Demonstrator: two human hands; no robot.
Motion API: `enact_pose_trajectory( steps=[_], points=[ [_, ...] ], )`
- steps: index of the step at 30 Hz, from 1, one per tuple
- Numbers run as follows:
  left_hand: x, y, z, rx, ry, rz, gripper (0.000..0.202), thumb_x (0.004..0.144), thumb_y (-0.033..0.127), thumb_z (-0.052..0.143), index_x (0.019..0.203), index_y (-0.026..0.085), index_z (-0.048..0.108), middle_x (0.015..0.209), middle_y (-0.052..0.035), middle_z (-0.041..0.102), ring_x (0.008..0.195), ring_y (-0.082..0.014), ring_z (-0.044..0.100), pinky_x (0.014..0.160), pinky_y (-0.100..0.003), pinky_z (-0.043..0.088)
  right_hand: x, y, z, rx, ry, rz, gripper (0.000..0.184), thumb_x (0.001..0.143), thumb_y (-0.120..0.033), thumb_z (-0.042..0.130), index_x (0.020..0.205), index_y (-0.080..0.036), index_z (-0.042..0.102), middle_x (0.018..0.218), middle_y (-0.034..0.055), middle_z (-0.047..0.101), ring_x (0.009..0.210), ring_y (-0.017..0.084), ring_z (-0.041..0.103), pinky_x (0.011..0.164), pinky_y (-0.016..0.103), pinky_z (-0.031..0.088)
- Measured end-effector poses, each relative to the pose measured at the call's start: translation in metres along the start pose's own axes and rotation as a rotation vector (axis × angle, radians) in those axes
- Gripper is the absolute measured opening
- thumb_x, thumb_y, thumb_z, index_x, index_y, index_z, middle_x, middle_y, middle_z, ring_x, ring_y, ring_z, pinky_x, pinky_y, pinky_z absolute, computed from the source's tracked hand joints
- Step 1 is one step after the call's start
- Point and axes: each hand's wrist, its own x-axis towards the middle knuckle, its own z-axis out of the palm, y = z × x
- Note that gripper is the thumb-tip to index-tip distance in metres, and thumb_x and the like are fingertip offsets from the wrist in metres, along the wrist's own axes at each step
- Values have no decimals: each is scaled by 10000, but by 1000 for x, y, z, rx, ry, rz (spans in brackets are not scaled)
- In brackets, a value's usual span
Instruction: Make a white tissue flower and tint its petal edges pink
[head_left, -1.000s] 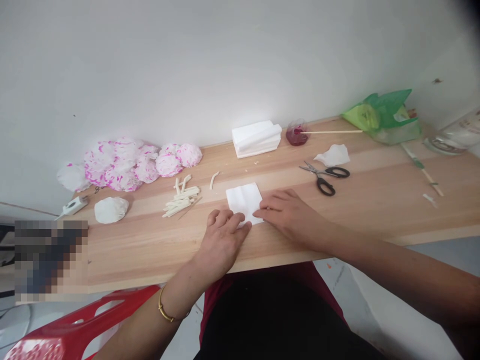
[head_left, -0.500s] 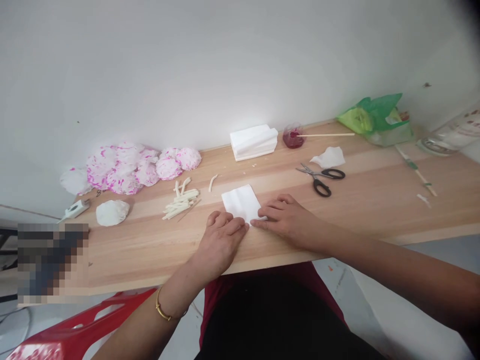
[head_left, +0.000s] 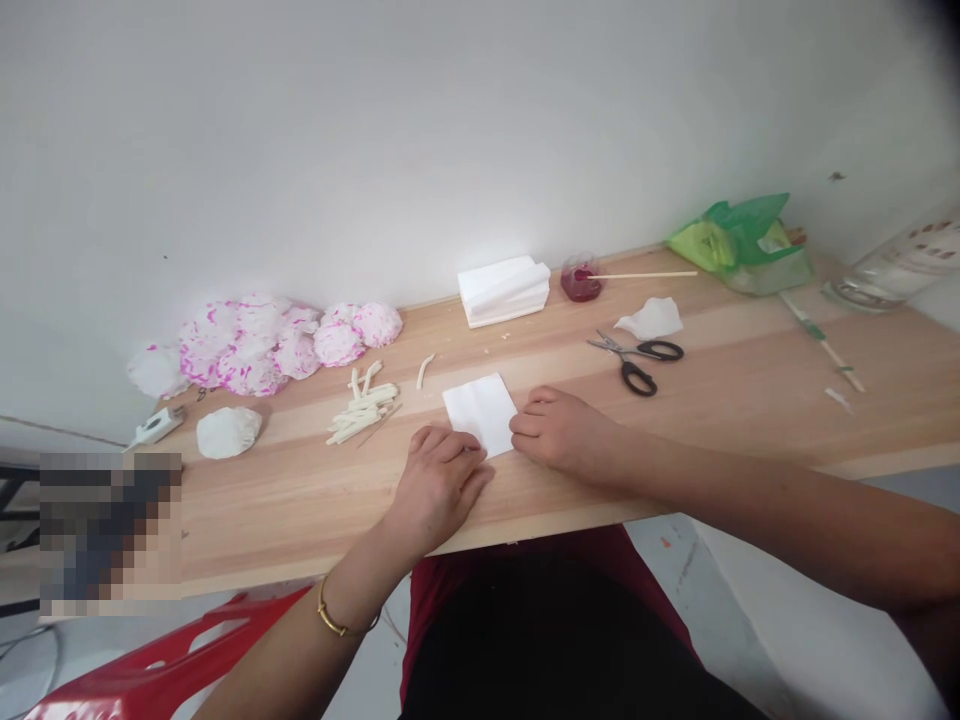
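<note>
A folded white tissue (head_left: 482, 408) lies flat on the wooden table. At its lower left corner, my left hand (head_left: 444, 482) has its fingers bent over the edge with the thumb close by. Curled against the right edge is my right hand (head_left: 561, 430), its fingertips closed on the tissue's margin. Left of the tissue rests a pile of short cream-coloured sticks (head_left: 364, 412), with one bent stick (head_left: 425, 371) apart from it. To the right, black-handled scissors (head_left: 636, 357) lie partly open.
A stack of white tissues (head_left: 504, 290) sits by the wall, beside a cup of dark red liquid (head_left: 581, 280) holding a thin stick. Pink-and-white tissue balls (head_left: 255, 345) fill the back left. A green plastic bag (head_left: 746, 245) and a glass jar (head_left: 892, 265) stand at right.
My right fingers have drawn back from the tissue's lower edge to its right side and curled in. My left hand has shifted slightly left and down. The view has turned a little.
</note>
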Motion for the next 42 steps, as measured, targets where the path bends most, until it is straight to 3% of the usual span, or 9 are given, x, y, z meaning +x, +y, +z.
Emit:
enact_pose_trajectory(
  steps=[4, 10, 15, 21, 29, 31, 33, 38, 42],
  points=[
    [9, -3, -2, 31, 36, -12, 235, 811, 369, 621, 945, 178, 653, 933, -77, 666, 906, -226, 550, 851, -415, 400, 4, 8, -5, 295, 13, 122, 138, 814, -135, 509, 714, -169, 598, 747, 18, 605, 682, 138, 512, 731, 294, 373],
    [36, -6, -21, -124, 111, -5, 146, 874, 222, 523, 865, 177, 661, 840, -47, 679, 818, -170, 573, 818, -355, 426, 5, 24, -37, 679, 17, 286, 129, 791, -180, 508, 782, -176, 636, 787, 20, 627, 721, 144, 548, 692, 272, 413],
    [62, -7, -41, -501, -38, -323, 169, 837, 302, 560, 796, 182, 671, 756, -11, 666, 676, -124, 574, 615, -239, 433, 6, 35, -58, 871, 24, 457, 468, 748, -434, 644, 1154, -207, 592, 1095, 59, 633, 922, 196, 561, 735, 288, 445],
    [74, -17, -39, -986, -277, -557, 239, 752, 384, 657, 782, 148, 668, 653, 4, 602, 567, -87, 494, 525, -206, 375, 11, 38, -54, 936, 8, 460, 301, 877, -426, 478, 858, -187, 659, 697, -12, 591, 615, 113, 480, 572, 238, 363],
    [61, -27, -44, -1300, -247, -670, 267, 670, 374, 746, 674, 122, 656, 595, -5, 590, 557, -84, 492, 549, -219, 392, 6, 42, -45, 1380, -12, 586, 309, 781, -478, 632, 803, -170, 638, 670, -19, 567, 593, 96, 476, 542, 219, 353],
    [59, -30, -44, -1262, -269, -666, 283, 686, 394, 727, 679, 120, 656, 604, -13, 596, 569, -97, 503, 557, -232, 404, 7, 46, -38, 1424, -61, 580, 325, 785, -488, 621, 840, -169, 648, 694, -11, 583, 615, 105, 499, 564, 226, 373],
    [61, -36, -40, -1075, -275, -631, 272, 736, 403, 680, 706, 133, 666, 643, -18, 613, 589, -108, 519, 564, -237, 415, 10, 50, -29, 1313, -73, 581, 322, 811, -486, 587, 861, -175, 652, 745, 3, 602, 663, 122, 526, 602, 243, 396],
    [67, -51, -22, -433, -171, -239, 176, 835, 271, 580, 741, 202, 712, 758, -34, 634, 774, -158, 580, 709, -286, 454, 18, 58, -6, 797, 67, 423, 274, 873, -396, 525, 803, -179, 677, 871, 56, 619, 801, 170, 564, 723, 294, 423],
    [67, -56, -11, -207, -151, -113, 153, 836, 206, 572, 772, 200, 712, 755, -46, 644, 767, -171, 581, 711, -307, 450, 19, 57, 1, 635, 14, 351, 266, 919, -330, 467, 854, -177, 674, 848, 64, 655, 812, 185, 578, 743, 309, 430]
  ],
)
